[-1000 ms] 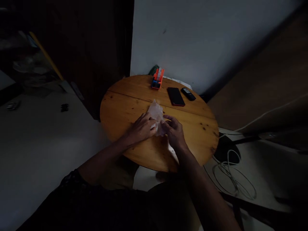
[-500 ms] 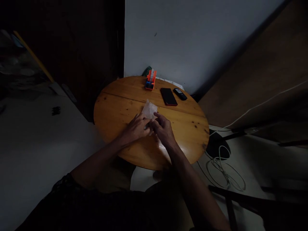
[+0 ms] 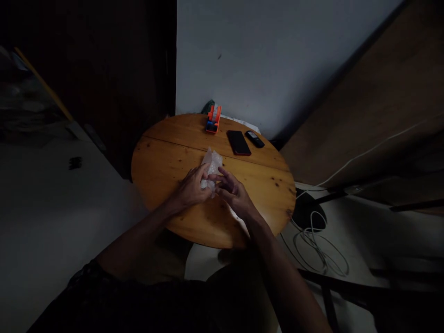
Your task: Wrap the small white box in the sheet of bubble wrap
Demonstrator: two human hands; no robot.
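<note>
A piece of translucent bubble wrap (image 3: 212,163) is crumpled between my hands above the round wooden table (image 3: 156,171). My left hand (image 3: 194,186) grips its left side, thumb below and fingers above. At its right edge is my right hand (image 3: 233,189), fingers spread and partly curled, the fingertips close to the wrap. Whether anything lies inside the wrap cannot be made out.
Toward the back of the table stands an orange tape dispenser (image 3: 213,119). To its right lie a dark flat phone-like object (image 3: 239,142) and a small black handset (image 3: 255,138). A pale cable (image 3: 321,252) lies coiled on the floor at right.
My right hand's fingers have spread apart from their earlier pinch near the wrap. More of the wrap shows between my hands. The whole view has shifted slightly.
</note>
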